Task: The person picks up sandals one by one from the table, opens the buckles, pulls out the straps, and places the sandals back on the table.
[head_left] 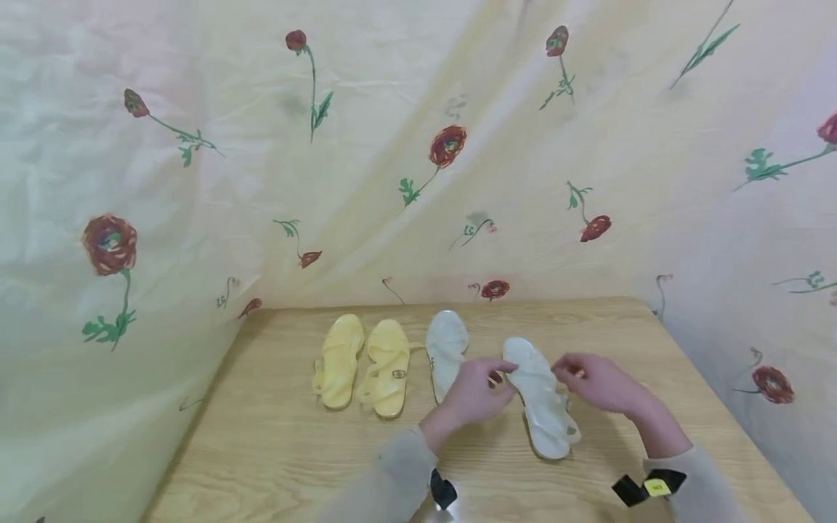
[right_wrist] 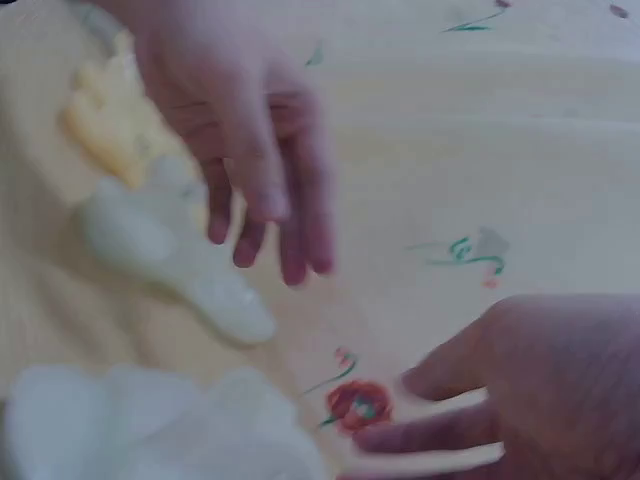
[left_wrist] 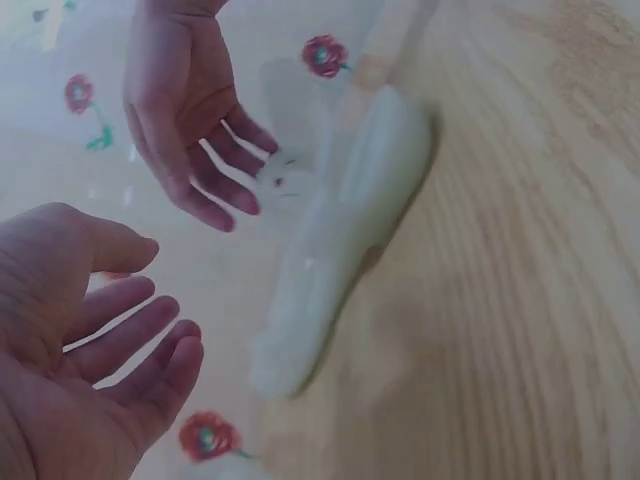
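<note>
A pale white strappy sandal lies sole down on the wooden table, angled, between the two hands. My left hand hovers at its left side, fingers loosely bent and grasping nothing; in the head view its fingertips overlap the sandal's edge. On the other side is my right hand, its relaxed fingers close to the straps. The left wrist view shows a gap between this sandal and both hands. The other white sandal stands further left, partly hidden behind my left hand.
Two yellow sandals, one on the left and one beside it, lie side by side left of the white ones. A flower-printed cloth hangs behind the wooden table and along both sides.
</note>
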A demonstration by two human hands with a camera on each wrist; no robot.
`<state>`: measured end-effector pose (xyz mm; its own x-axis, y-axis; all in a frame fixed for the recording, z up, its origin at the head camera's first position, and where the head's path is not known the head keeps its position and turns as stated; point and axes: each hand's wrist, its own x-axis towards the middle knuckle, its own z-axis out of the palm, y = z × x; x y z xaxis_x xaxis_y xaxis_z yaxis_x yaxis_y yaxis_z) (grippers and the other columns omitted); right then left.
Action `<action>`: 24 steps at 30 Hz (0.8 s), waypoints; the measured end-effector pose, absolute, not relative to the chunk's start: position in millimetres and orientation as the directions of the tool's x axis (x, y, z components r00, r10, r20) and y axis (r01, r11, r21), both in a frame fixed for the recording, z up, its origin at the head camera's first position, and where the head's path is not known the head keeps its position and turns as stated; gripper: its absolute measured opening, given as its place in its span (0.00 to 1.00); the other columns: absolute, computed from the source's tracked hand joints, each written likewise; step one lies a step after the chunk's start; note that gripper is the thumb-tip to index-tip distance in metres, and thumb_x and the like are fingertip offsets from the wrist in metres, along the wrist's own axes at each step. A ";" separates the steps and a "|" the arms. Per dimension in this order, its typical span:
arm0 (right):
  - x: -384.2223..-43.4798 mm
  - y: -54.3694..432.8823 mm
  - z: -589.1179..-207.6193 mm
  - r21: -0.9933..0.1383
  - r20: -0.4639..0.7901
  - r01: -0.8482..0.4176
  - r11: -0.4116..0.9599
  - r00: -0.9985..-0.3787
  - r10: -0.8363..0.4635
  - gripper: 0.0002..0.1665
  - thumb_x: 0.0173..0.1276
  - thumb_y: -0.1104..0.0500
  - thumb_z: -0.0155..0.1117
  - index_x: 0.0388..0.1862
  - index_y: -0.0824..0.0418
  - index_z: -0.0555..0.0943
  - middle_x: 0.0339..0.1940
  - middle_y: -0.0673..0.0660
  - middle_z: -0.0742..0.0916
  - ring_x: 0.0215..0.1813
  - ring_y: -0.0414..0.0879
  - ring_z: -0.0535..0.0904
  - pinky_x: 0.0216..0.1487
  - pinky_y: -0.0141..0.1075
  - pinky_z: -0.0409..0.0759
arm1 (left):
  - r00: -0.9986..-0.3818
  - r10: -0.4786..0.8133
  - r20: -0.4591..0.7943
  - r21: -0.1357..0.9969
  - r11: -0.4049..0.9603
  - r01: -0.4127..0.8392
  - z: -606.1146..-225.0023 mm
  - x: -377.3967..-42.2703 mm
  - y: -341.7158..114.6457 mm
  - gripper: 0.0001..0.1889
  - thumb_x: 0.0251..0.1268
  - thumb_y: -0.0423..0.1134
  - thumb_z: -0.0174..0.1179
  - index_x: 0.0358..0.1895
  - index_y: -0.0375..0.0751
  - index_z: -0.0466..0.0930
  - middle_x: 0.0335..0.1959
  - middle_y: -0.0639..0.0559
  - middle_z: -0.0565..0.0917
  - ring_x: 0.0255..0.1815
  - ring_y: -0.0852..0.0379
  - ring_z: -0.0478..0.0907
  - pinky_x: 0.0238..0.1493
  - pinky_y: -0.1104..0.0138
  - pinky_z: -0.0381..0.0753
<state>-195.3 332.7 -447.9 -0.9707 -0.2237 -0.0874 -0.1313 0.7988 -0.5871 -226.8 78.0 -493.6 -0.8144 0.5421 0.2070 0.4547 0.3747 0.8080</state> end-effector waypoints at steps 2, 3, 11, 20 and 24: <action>-185.7 335.9 -460.1 -0.584 -0.132 -0.120 0.803 -0.962 -0.240 0.16 0.80 0.55 0.64 0.56 0.66 0.84 0.46 0.59 0.91 0.44 0.46 0.87 0.39 0.38 0.85 | -0.786 0.602 0.140 0.787 0.414 0.457 -497.1 -225.9 91.2 0.21 0.71 0.35 0.67 0.66 0.39 0.84 0.53 0.45 0.91 0.35 0.67 0.82 0.35 0.80 0.80; -181.5 336.2 -467.3 -0.589 -0.125 -0.127 0.798 -0.961 -0.246 0.15 0.77 0.56 0.66 0.54 0.66 0.85 0.45 0.58 0.91 0.42 0.46 0.87 0.38 0.37 0.85 | -0.774 0.624 0.106 0.767 0.445 0.463 -499.4 -225.1 97.2 0.22 0.72 0.37 0.67 0.67 0.41 0.83 0.53 0.48 0.91 0.31 0.70 0.80 0.32 0.80 0.79; -164.3 315.7 -508.8 -0.666 0.070 -0.123 0.736 -0.992 -0.102 0.02 0.74 0.62 0.70 0.41 0.58 0.88 0.40 0.54 0.92 0.33 0.34 0.84 0.30 0.29 0.82 | -0.742 0.666 0.074 0.521 0.609 0.598 -515.0 -220.0 117.2 0.11 0.74 0.46 0.68 0.53 0.48 0.89 0.43 0.58 0.87 0.41 0.69 0.77 0.42 0.81 0.72; -175.1 287.0 -516.5 -0.729 0.236 -0.225 0.647 -0.969 -0.070 0.04 0.76 0.61 0.69 0.46 0.59 0.88 0.39 0.52 0.90 0.38 0.33 0.86 0.37 0.30 0.86 | -0.796 0.594 0.117 0.642 0.567 0.517 -508.0 -227.3 96.8 0.10 0.79 0.48 0.60 0.49 0.47 0.77 0.24 0.60 0.74 0.22 0.67 0.66 0.24 0.76 0.66; -179.0 281.3 -525.5 -0.730 0.265 -0.355 0.583 -0.935 -0.238 0.09 0.75 0.64 0.68 0.52 0.60 0.86 0.44 0.51 0.90 0.44 0.33 0.83 0.45 0.34 0.88 | -0.828 0.554 0.080 0.719 0.544 0.433 -510.4 -226.1 82.8 0.12 0.75 0.51 0.64 0.44 0.47 0.83 0.15 0.64 0.65 0.16 0.68 0.60 0.19 0.75 0.59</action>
